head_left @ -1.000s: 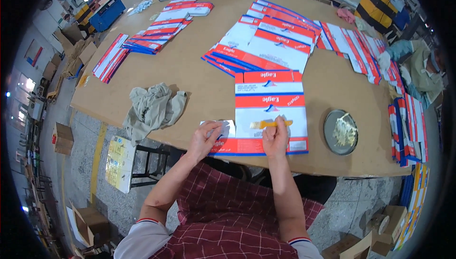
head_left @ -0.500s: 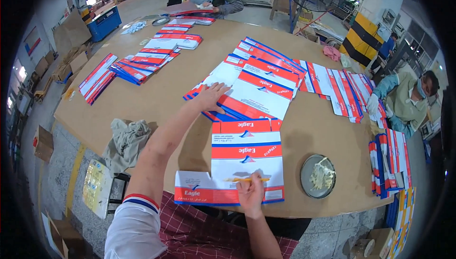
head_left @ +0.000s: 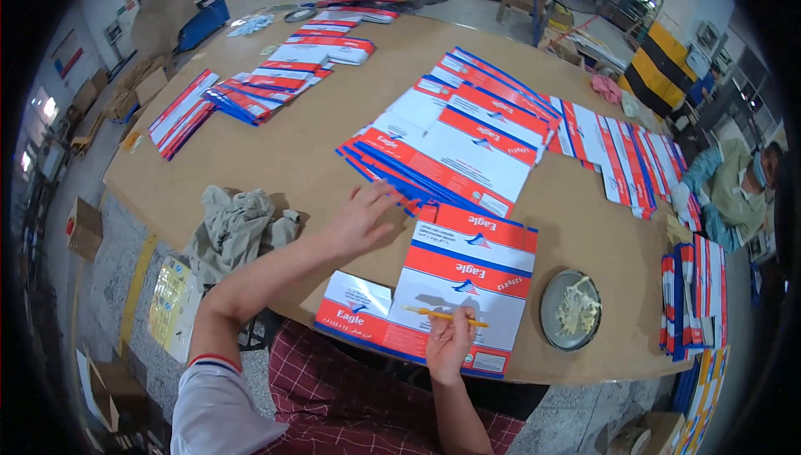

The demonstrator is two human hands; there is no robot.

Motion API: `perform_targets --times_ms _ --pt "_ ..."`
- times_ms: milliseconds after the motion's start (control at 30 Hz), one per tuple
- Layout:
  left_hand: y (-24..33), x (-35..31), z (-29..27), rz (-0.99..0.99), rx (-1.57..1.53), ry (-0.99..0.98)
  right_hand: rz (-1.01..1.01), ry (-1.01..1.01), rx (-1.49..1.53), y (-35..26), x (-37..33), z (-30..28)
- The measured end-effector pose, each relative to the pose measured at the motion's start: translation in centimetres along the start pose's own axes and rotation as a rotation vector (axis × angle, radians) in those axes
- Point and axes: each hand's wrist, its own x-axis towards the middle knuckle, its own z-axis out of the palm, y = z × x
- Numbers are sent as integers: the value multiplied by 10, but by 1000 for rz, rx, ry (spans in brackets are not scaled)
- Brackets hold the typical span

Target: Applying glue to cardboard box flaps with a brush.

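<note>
A flat printed carton blank [head_left: 459, 275], red, white and blue, lies unfolded at the table's near edge, with a small flap out to its left. Just above it my right hand [head_left: 450, 342] pinches a thin yellow stick [head_left: 442, 315], its narrow end pointing left. My left hand [head_left: 360, 219] is stretched out with fingers apart and nothing in it, beside the blank's far left corner. Its fingertips are close to the near edge of a fanned stack of matching blanks [head_left: 467, 150]; whether they touch it I cannot tell.
To the right stands a round grey dish [head_left: 546, 321] with pale paste. A crumpled grey cloth [head_left: 229, 234] lies at left. More carton piles [head_left: 304, 50] spread over the brown table [head_left: 267, 154]. Co-workers sit at the far side and at right, near upright bundled cartons [head_left: 694, 292].
My left hand has drawn back from on top of the fanned stack toward me. The right hand still holds the yellow stick over the blank. The whole view has shifted and tilted slightly.
</note>
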Motion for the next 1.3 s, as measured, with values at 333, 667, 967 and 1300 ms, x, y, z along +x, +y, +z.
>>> perform_targets --times_ms 333,667,967,1300 --pt "-45 105 23 -43 191 -348 -60 -168 -33 1 -3 -23" --pt "-73 93 8 40 511 -180 -47 -136 -139 -1 4 -6" --pt "109 -56 -53 147 606 208 -223 -275 146 -53 -58 45" --pt "132 -155 9 -202 -169 -3 103 -22 59 -2 -14 -1"
